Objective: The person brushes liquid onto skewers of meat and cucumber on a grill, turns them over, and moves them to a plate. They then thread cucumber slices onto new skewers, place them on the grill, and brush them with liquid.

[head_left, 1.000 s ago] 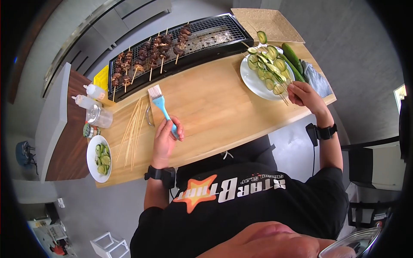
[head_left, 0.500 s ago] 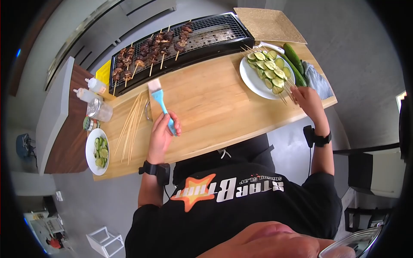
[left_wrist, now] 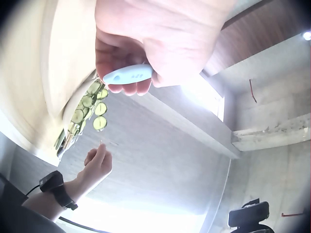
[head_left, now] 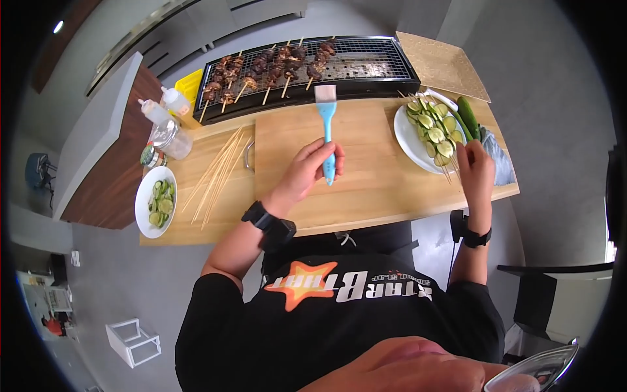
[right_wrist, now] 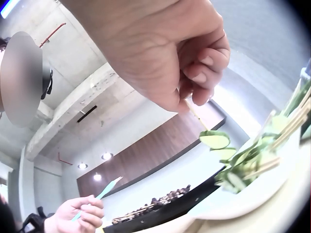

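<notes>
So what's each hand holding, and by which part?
Left hand: blue brush, by its handle. Right hand: skewer of green slices, pinched at its bare end.

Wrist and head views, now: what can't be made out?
- Left wrist view: bristles of the brush, hidden by the left hand.
- Right wrist view: the gripped end of the skewer, covered by the right hand.
- Head view: whatever lies beneath the cucumber slices on the plate, hidden by them.
- Head view: print on the small jar, too small.
</notes>
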The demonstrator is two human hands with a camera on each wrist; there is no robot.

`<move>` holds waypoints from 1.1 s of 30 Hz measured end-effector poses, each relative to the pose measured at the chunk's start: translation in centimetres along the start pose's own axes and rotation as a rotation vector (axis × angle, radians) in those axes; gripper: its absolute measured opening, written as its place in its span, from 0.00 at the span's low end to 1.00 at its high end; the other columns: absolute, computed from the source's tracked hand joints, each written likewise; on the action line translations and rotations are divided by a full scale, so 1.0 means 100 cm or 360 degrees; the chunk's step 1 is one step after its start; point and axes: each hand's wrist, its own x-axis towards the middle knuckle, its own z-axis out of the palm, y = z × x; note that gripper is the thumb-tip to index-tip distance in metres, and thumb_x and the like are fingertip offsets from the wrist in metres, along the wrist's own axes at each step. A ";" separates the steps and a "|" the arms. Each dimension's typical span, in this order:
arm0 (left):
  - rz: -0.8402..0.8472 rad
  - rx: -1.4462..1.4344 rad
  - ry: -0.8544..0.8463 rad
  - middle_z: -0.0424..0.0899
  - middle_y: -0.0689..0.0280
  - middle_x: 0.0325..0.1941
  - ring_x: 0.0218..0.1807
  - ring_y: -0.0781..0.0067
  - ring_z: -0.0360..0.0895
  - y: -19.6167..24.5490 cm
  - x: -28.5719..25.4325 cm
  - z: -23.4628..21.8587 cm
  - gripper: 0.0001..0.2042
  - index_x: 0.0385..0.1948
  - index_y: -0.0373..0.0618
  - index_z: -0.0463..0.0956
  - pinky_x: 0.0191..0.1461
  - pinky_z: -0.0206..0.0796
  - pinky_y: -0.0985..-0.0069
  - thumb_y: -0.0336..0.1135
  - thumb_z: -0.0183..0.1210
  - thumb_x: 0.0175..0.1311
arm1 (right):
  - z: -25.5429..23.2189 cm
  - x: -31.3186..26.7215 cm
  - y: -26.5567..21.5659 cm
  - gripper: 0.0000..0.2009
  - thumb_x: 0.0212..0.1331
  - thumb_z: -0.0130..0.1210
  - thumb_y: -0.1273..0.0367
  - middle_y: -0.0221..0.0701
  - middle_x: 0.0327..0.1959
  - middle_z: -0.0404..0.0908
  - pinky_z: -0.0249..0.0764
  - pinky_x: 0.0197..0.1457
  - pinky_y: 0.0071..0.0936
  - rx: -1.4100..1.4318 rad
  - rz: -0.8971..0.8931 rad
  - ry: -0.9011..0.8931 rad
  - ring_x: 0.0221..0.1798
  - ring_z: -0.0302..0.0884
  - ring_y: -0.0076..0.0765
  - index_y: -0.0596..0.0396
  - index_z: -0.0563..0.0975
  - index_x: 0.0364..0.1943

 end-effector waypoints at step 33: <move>0.0066 -0.0292 0.0281 0.77 0.67 0.27 0.30 0.72 0.75 0.043 0.108 -0.033 0.24 0.34 0.47 0.72 0.36 0.69 0.74 0.61 0.42 0.69 | 0.132 0.150 -0.138 0.10 0.60 0.55 0.72 0.38 0.41 0.79 0.73 0.38 0.27 0.0906 -0.0775 -0.0095 0.36 0.77 0.34 0.55 0.80 0.45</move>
